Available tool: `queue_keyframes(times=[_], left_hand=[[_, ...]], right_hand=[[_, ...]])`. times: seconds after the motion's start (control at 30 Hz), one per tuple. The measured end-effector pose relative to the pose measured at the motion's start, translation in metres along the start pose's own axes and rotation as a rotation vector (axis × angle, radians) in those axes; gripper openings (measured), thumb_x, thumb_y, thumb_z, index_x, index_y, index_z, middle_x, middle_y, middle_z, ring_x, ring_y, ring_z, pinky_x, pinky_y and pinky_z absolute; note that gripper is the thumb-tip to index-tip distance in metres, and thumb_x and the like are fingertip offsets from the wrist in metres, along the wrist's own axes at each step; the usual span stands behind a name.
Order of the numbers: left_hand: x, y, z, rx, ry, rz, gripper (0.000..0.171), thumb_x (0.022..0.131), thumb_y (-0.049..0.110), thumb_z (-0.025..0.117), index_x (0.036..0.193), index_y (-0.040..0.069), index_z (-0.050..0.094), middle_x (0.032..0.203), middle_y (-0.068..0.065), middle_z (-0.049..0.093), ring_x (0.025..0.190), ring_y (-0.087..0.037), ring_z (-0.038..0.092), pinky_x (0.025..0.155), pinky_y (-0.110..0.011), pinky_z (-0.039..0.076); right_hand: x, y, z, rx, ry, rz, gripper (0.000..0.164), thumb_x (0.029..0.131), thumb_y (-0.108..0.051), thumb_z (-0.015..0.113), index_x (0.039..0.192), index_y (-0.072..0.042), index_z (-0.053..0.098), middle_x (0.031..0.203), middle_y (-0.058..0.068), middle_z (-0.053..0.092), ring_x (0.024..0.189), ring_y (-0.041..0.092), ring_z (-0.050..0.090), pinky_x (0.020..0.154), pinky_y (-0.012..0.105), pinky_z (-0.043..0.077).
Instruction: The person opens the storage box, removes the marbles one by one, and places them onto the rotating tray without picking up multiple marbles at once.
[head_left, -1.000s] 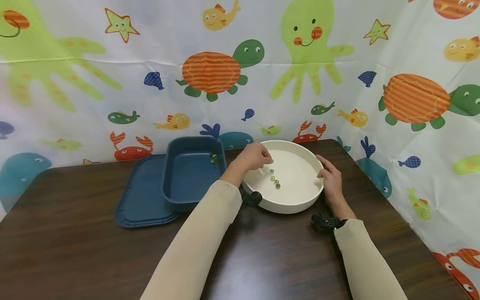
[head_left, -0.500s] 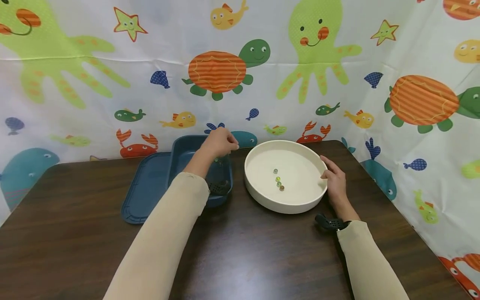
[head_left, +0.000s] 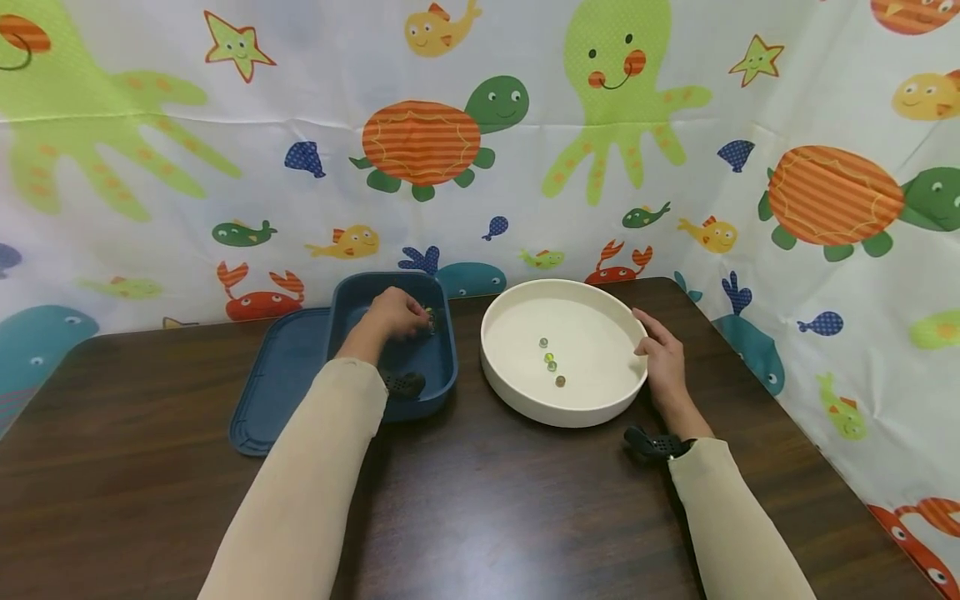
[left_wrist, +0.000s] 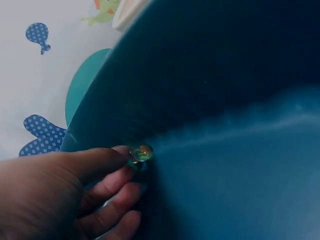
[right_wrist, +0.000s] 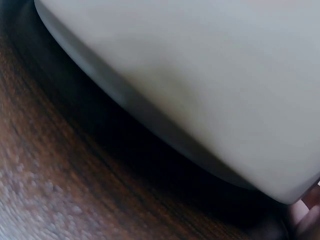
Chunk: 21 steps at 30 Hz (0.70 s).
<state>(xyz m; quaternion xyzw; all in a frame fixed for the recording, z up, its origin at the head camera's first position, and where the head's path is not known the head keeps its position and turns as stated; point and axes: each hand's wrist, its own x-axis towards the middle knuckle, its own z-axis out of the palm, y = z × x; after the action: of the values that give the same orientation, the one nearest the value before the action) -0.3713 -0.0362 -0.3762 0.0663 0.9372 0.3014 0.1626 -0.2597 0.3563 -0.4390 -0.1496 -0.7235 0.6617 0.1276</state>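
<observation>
In the head view my left hand [head_left: 396,313] reaches into a deep blue box [head_left: 452,367], fingertips at the small glass marbles [head_left: 431,312] by its right wall. The left wrist view has the thumb touching a clear marble [left_wrist: 141,153] with green and orange inside. The other fingers curl below it, and a firm pinch cannot be made out. My right hand [head_left: 664,358] grips the right rim of a round white dish [head_left: 517,400], thumb over the edge. Several loose marbles [head_left: 550,358] lie on the dish floor.
A flat blue lid [head_left: 279,383] lies left of the box, partly under it. Everything stands on a dark wood table [head_left: 480,508]. A white curtain [head_left: 300,75] printed with sea animals hangs behind and at the right.
My left hand has gone from over the white dish leftward, across the box's rim and down into the box. One marble in the dish has rolled slightly nearer. The right hand keeps its hold.
</observation>
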Motion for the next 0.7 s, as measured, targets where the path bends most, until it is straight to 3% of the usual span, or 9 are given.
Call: queue_keyframes(times=[0.33,0.57,0.7], left_hand=[[0.003,-0.001,0.003,0.014,-0.055,0.012,0.023,0.097,0.018,0.067,0.107,0.000,0.076,0.101,-0.015,0.071,0.086,-0.022,0.062,0.077,-0.031,0.054],[0.004,0.005,0.004,0.067,-0.065,0.013,0.022,0.097,0.018,0.065,0.099,0.001,0.078,0.084,-0.008,0.069,0.076,-0.020,0.059,0.068,-0.030,0.048],[0.004,0.014,-0.004,0.105,-0.053,0.017,0.023,0.096,0.019,0.065,0.089,0.001,0.078,0.076,-0.006,0.070,0.074,-0.020,0.059,0.068,-0.031,0.048]], right_hand=[[0.002,-0.001,-0.002,0.000,0.018,-0.019,0.063,0.087,0.005,0.039,0.147,-0.009,0.054,0.158,0.006,0.047,0.146,0.022,0.042,0.123,0.040,0.032],[0.002,0.002,0.000,0.001,0.023,-0.037,0.065,0.083,0.006,0.039,0.145,-0.006,0.055,0.157,0.009,0.047,0.143,0.025,0.045,0.120,0.040,0.036],[0.002,0.002,0.001,-0.011,0.029,-0.029,0.065,0.083,0.004,0.039,0.145,-0.008,0.055,0.157,0.009,0.047,0.144,0.026,0.044,0.120,0.039,0.036]])
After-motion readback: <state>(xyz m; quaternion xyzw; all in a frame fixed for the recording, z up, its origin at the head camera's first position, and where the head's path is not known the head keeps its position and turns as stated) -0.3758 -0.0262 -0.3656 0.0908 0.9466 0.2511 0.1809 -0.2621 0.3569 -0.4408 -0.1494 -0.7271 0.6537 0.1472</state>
